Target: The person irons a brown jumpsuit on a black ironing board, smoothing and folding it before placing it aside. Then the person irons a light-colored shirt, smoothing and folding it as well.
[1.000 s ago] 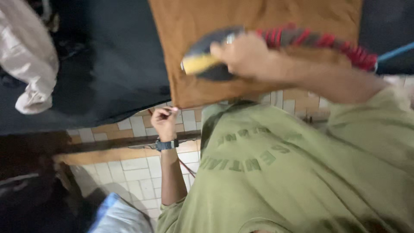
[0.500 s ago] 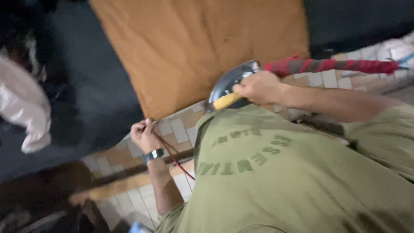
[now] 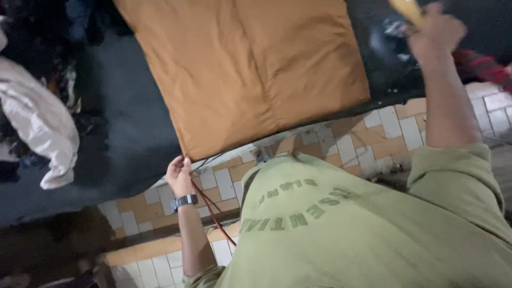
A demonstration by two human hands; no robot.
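Matt brown cloth (image 3: 240,69) lies smooth on a dark padded surface (image 3: 128,122); glazed tiles (image 3: 384,133) below look glossy.

Surface (image 3: 133,122): dark cloth covering, dimly lit. Surface front (image 3: 373,133): small rectangular tiles, white and orange-tan, pale grout. Tiled step (image 3: 154,256) below: same tiles, orange edge. Crumpled white cloth (image 3: 37,122) at left. Floor beneath in deep shadow.

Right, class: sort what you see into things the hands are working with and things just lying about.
In use:
left hand at orange cloth corner, red cord
right hand gripping yellow handle

Lying about:
white cloth
dark table cover
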